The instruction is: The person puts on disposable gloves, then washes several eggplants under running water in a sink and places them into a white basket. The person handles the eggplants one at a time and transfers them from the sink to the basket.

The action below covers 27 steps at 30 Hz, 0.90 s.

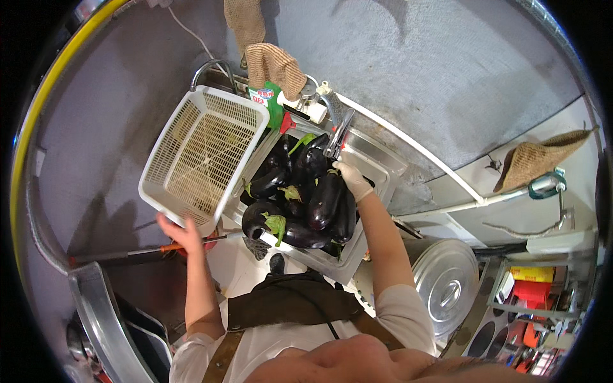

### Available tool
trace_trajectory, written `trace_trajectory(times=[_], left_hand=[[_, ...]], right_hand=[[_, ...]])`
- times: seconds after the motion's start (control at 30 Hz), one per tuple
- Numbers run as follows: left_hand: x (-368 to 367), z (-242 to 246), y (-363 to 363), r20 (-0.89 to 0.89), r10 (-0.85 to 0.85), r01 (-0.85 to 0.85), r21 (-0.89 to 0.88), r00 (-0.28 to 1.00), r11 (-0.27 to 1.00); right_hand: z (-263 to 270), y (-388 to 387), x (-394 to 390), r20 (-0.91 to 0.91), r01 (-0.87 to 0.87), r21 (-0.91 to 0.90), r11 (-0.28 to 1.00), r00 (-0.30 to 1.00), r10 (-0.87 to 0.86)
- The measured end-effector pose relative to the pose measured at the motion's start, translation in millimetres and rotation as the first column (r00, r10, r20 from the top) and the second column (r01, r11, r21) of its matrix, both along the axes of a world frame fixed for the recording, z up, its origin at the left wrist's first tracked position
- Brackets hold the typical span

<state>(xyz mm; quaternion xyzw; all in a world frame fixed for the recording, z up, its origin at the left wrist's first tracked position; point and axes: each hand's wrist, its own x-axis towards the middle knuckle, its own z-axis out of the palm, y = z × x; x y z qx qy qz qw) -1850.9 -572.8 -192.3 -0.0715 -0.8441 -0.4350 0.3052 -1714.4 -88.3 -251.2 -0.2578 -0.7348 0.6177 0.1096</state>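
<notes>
A steel sink [380, 179] lies before me, heaped with dark purple eggplants [325, 201], some with green caps. My right hand [353, 179], in a pale thin glove, is at the sink's far right part beside the eggplants, its fingers near the metal faucet [341, 134]; whether it grips anything is unclear. At the near edge of a white plastic basket [203, 153] is my bare left hand [182, 234], fingers apart. The basket leans at the sink's left side and looks bare inside, apart from stains on its mesh.
Behind the sink are a green bag [273, 103], a brown ribbed cloth [275, 67] and a white pipe [407, 129]. A large lidded metal pot [445, 292] stands at the right. An orange-and-grey pole [163, 249] lies at the left, above a steel-edged counter [98, 316].
</notes>
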Motion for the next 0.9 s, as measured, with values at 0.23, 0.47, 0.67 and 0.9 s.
trace_trajectory(times=[0.23,0.47,0.67,0.9], left_hand=[[72,19,112,0.43,-0.687,0.81,-0.288,0.586,0.511],[57,36,117,0.401,-0.702,0.786,-0.077,0.588,0.614],[48,86,140,0.165,-0.851,0.694,0.512,0.499,0.506],[72,52,190,0.187,-0.947,-0.304,0.947,0.261,0.103]], right_hand=[[-32,-11,-26,-0.069,0.008,-0.046,0.999,0.998,-0.011],[4,-8,-27,0.294,-0.174,0.453,0.874,0.955,0.038],[-4,-9,-30,0.376,-0.186,0.475,0.86,0.926,-0.007],[-19,-15,-29,-0.048,-0.003,0.188,0.982,0.999,0.012]])
